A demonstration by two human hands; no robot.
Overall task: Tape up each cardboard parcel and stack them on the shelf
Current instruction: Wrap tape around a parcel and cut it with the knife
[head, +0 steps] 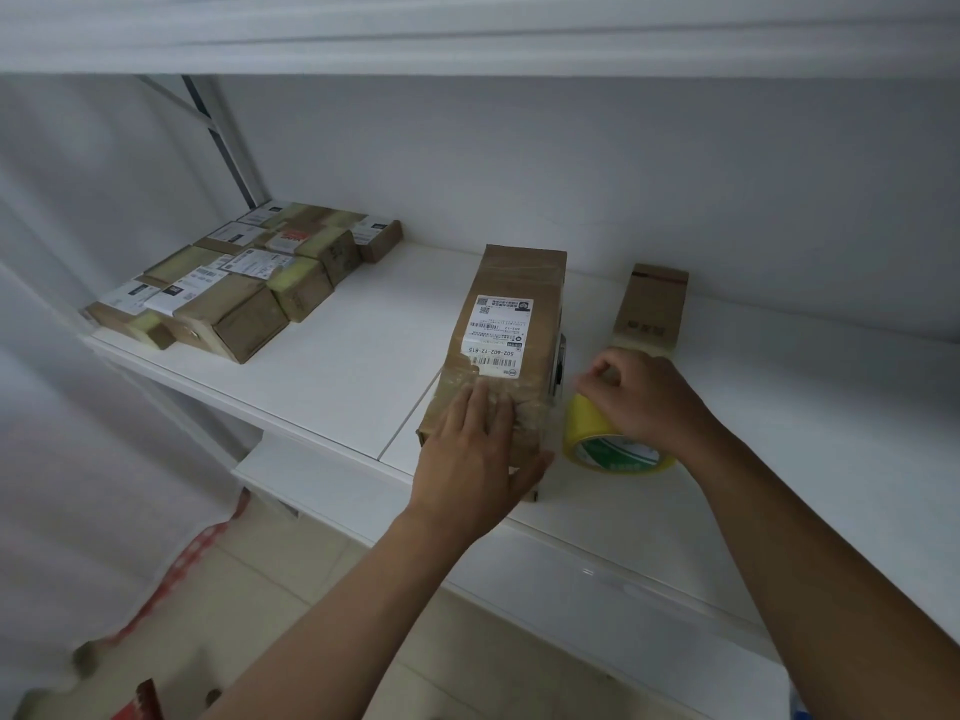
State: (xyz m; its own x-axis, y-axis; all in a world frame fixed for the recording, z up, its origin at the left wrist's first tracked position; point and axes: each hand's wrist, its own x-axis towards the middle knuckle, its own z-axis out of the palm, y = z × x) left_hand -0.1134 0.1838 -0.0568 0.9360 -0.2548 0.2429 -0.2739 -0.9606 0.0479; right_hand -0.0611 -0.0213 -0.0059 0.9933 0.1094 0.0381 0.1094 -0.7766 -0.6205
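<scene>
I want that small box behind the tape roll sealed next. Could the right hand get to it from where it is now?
Probably yes. The small box stands just behind the right hand, with only bare shelf between, but the hand would first have to let go of the tape roll.
</scene>
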